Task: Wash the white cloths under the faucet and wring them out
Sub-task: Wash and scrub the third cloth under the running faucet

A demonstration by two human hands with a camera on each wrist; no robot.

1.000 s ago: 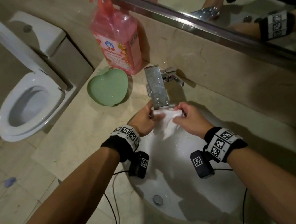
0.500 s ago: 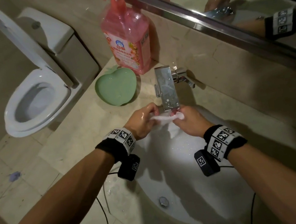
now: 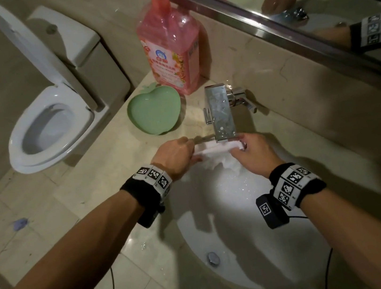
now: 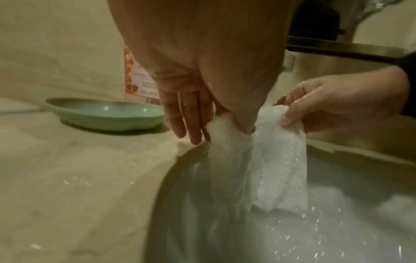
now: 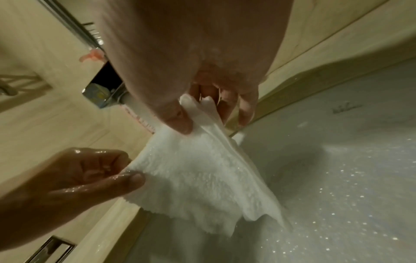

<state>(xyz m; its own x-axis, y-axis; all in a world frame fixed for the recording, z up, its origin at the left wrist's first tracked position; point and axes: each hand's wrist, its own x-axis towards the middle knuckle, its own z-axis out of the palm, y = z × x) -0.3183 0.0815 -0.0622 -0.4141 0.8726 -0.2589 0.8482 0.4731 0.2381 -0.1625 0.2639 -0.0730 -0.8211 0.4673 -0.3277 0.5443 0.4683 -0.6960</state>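
A wet white cloth hangs stretched between my two hands just under the spout of the steel faucet, above the white sink. My left hand pinches the cloth's left top corner between thumb and forefinger, its other fingers straight. My right hand pinches the right top corner. In the left wrist view the cloth drapes down into the basin. In the right wrist view the thumb presses on the cloth. Water drops speckle the basin.
A green apple-shaped dish and a tall pink soap bottle stand on the beige counter left of the faucet. A mirror runs along the wall behind. A toilet with its lid raised is at the left.
My hands have drawn apart, pulling the bunched cloth out into a wide band under the spout. The left hand has moved left.
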